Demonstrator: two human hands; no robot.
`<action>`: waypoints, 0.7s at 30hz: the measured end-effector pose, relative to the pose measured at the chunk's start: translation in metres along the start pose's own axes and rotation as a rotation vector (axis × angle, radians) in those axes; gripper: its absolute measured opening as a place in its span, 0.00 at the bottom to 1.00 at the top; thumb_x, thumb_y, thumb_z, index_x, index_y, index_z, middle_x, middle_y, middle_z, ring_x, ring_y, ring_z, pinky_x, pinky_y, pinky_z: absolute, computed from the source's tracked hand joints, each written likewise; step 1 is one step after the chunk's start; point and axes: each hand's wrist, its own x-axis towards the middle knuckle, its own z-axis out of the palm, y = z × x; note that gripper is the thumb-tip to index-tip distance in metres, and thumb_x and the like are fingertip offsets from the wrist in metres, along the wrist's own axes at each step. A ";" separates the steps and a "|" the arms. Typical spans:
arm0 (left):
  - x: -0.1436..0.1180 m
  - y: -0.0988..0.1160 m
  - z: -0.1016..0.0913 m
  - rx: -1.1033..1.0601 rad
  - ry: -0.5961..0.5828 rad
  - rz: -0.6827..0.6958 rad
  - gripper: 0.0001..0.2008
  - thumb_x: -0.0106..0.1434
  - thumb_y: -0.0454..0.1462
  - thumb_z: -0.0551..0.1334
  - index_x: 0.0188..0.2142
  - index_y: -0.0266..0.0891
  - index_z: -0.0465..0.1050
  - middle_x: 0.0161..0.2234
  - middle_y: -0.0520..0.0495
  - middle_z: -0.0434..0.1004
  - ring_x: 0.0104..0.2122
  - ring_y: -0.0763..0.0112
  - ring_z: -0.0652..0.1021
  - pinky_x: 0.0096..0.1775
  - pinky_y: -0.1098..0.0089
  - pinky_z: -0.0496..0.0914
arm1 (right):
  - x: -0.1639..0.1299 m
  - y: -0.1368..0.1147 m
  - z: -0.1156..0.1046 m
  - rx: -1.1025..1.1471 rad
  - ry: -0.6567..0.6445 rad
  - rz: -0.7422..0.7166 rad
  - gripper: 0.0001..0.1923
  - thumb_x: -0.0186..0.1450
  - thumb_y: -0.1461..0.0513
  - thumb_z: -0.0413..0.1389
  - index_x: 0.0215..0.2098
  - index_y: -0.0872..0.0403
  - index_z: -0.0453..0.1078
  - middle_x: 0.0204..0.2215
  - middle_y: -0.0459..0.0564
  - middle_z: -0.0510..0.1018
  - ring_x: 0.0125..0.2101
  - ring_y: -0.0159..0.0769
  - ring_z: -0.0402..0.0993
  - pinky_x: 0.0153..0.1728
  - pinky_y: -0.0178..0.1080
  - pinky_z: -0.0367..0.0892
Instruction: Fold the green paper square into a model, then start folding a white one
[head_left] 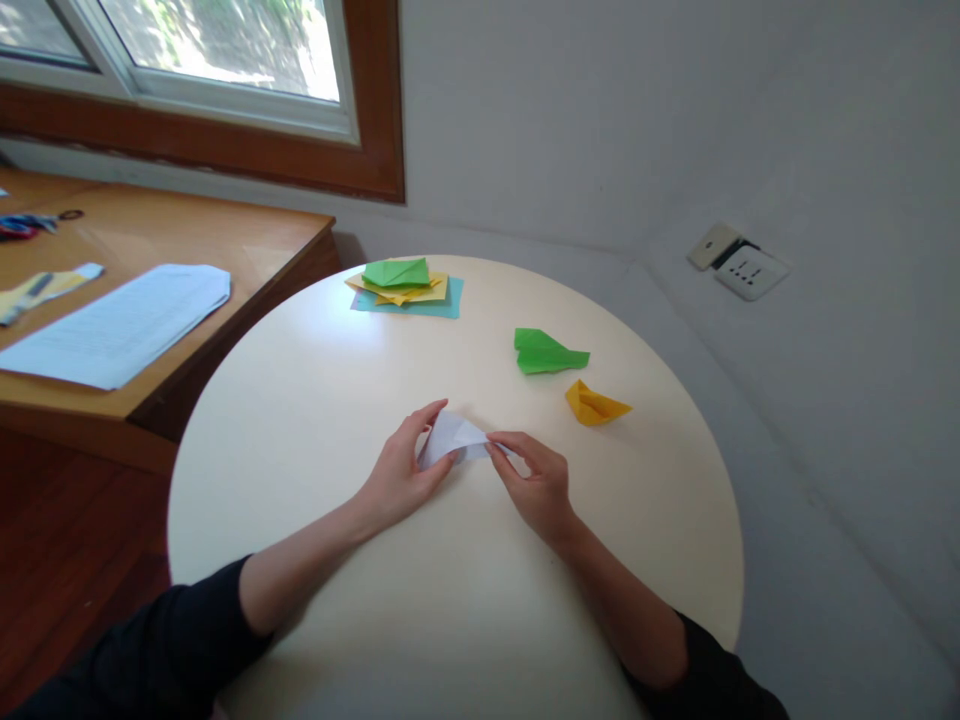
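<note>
Left hand (401,470) and right hand (536,480) both pinch folded white paper (454,437) at mid worktop (315,400); green fold (547,352) and yellow fold (595,404) lie apart, beyond the right hand

Folded paper (454,437) on table (315,400) — paper stack (406,285) behind.

A round cream table (315,420) stands by grey walls (600,120). A wooden desk (172,235) sits left under a wood-framed window (225,50) giving daylight. A socket (739,265) is on the right wall.
</note>
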 end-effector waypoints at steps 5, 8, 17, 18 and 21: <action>0.000 0.004 -0.002 0.081 0.083 0.095 0.26 0.54 0.36 0.61 0.53 0.43 0.59 0.44 0.43 0.66 0.44 0.62 0.67 0.45 0.60 0.64 | 0.002 -0.005 -0.003 -0.048 0.113 -0.051 0.05 0.60 0.66 0.54 0.33 0.52 0.72 0.26 0.47 0.79 0.26 0.32 0.76 0.28 0.33 0.73; -0.001 0.004 -0.002 0.077 0.095 0.057 0.25 0.54 0.37 0.62 0.51 0.42 0.60 0.39 0.46 0.66 0.35 0.68 0.68 0.39 0.65 0.65 | 0.003 -0.006 -0.004 -0.058 0.147 -0.085 0.07 0.60 0.68 0.55 0.34 0.51 0.71 0.27 0.47 0.79 0.27 0.33 0.76 0.29 0.34 0.74; -0.003 0.004 0.000 -0.118 0.022 -0.052 0.25 0.55 0.39 0.63 0.51 0.39 0.59 0.37 0.46 0.69 0.34 0.70 0.72 0.40 0.67 0.67 | 0.001 -0.003 -0.006 -0.078 0.099 -0.293 0.17 0.58 0.73 0.54 0.42 0.50 0.69 0.34 0.50 0.79 0.34 0.35 0.77 0.33 0.37 0.74; -0.003 0.004 0.000 -0.140 0.018 -0.052 0.25 0.56 0.40 0.62 0.52 0.39 0.59 0.39 0.45 0.70 0.36 0.69 0.72 0.41 0.67 0.67 | 0.000 -0.002 -0.007 -0.087 0.088 -0.311 0.18 0.58 0.73 0.54 0.43 0.49 0.69 0.34 0.50 0.79 0.34 0.35 0.77 0.34 0.38 0.74; -0.004 0.004 0.001 -0.188 0.025 -0.037 0.24 0.57 0.40 0.62 0.52 0.38 0.61 0.43 0.41 0.71 0.41 0.66 0.73 0.45 0.65 0.67 | 0.000 -0.001 -0.007 -0.108 0.048 -0.374 0.20 0.58 0.73 0.54 0.45 0.49 0.67 0.35 0.51 0.79 0.37 0.35 0.76 0.35 0.39 0.73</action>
